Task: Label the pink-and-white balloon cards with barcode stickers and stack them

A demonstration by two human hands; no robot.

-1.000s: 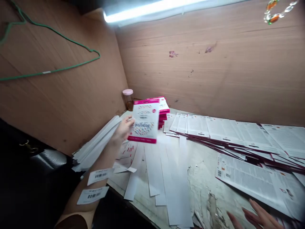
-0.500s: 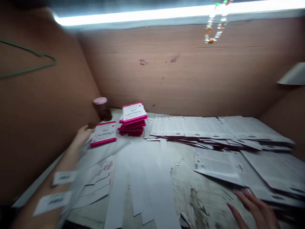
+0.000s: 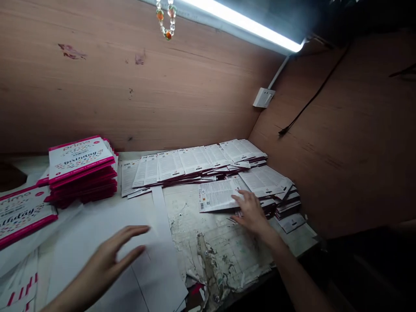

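Left hand (image 3: 110, 255) has let go of the pack it was carrying; now empty, thumb and fingers apart, above the white sheets (image 3: 97, 223). That pack looks to be the birthday pack (image 3: 22, 212) lying just left of the pink-edged stack (image 3: 82, 158), partly cut off by the frame. View has swung right too. Right hand (image 3: 251, 212) is now at the near back-up packet (image 3: 214, 197), fingers over its right part, thumb by the lower edge, spread rather than closed. Can't tell if it has any grip. Judging from this, the left side is finished with that pack and the action has shifted to the back-up packets, none visibly lifted.

Overlapping row of packets (image 3: 191, 162) runs along the back of the table (image 3: 182, 221); another pile (image 3: 287, 203) sits right of the right hand, edges uneven.

Writing: top pack of the stack reads "prima" and "birthday" in dark script; pink band lettering too small to read surely. Left pack shows the same design, "birthday" clipped. Near packet: barcode and square code at left end, dense print, not legible. Sheets with red marks (image 3: 24, 281) at bottom left, no readable words.
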